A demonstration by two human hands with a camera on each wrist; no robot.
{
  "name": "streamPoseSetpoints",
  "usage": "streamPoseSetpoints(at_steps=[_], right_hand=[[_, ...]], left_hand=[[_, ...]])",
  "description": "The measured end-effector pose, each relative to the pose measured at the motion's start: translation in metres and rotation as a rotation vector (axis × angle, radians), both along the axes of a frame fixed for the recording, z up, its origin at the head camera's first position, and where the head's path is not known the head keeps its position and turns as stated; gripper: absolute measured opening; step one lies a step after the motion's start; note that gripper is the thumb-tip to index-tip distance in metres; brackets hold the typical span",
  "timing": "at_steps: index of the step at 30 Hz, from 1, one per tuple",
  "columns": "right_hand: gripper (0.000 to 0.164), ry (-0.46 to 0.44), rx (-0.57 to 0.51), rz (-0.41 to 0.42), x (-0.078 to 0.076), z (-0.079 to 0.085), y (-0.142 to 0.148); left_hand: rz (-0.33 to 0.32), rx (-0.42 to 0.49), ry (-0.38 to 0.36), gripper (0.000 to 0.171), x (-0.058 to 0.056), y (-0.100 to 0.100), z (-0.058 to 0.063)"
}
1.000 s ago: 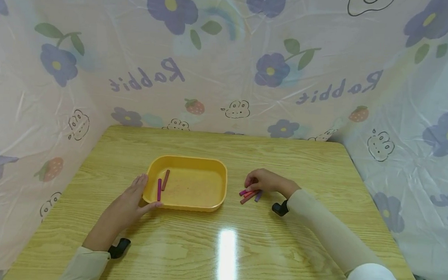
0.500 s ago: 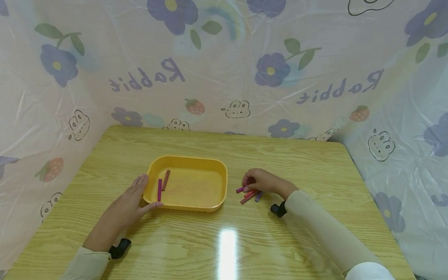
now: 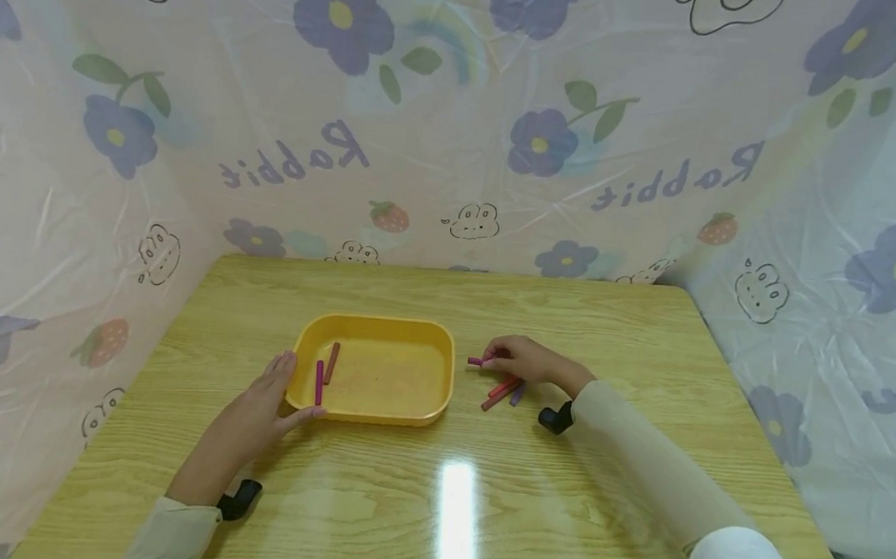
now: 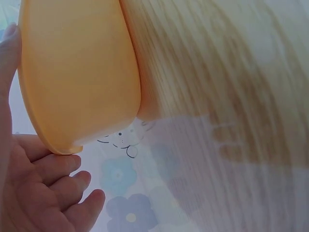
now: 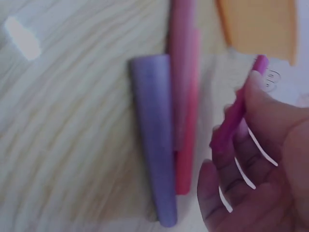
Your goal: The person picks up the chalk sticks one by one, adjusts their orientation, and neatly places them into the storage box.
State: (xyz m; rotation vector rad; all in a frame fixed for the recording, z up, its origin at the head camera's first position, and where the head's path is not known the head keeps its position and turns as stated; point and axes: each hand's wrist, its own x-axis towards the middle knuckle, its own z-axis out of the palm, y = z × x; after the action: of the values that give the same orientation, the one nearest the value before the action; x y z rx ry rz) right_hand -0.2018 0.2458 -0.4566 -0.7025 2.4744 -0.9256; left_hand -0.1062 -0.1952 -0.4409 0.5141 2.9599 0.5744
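Observation:
A shallow yellow tray (image 3: pixel 391 373) sits left of centre on the table. My left hand (image 3: pixel 250 413) holds its left end, thumb at the near rim and fingers along the outer side. Inside lie a magenta stick (image 3: pixel 319 383) and a brown one (image 3: pixel 332 364), both crayon-like. To the right of the tray, my right hand (image 3: pixel 527 358) pinches another magenta crayon-like stick (image 5: pixel 236 113) between thumb and fingers. Beside that hand, a purple stick (image 5: pixel 157 140), a red one (image 5: pixel 186 169) and a brownish-red one (image 5: pixel 181 72) lie bunched together on the table.
The wood-grain table (image 3: pixel 364 493) carries a bright light reflection near its front. A patterned cloth (image 3: pixel 439 129) hangs behind it and along both sides. A black wrist device (image 3: pixel 556 418) shows under the right wrist.
My right fingers have drawn the magenta stick away from the bunch, back and to the left, toward the tray. The left hand and the tray stay in place.

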Motion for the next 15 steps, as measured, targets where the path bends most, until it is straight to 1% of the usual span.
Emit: streamPoseSetpoints(at_steps=[2,6,10,13,15], right_hand=[[0.023,-0.053,-0.09,-0.05,-0.001,0.002,0.002],[0.038,-0.212,-0.288,-0.164,-0.002,0.008,0.006],[0.049,-0.327,-0.438,-0.26,-0.002,0.013,0.006],[0.052,-0.402,-0.555,-0.31,-0.001,0.017,0.005],[0.047,-0.447,-0.633,-0.333,0.0,0.02,0.002]], left_hand=[[-0.002,-0.004,-0.002,0.105,0.0,0.0,0.0],[-0.004,0.014,-0.014,0.105,-0.001,0.0,0.0],[-0.003,0.016,-0.026,0.106,-0.002,0.0,0.0],[-0.004,0.008,-0.03,0.106,-0.002,0.0,0.0],[-0.004,0.006,-0.028,0.106,-0.002,-0.001,0.0]])
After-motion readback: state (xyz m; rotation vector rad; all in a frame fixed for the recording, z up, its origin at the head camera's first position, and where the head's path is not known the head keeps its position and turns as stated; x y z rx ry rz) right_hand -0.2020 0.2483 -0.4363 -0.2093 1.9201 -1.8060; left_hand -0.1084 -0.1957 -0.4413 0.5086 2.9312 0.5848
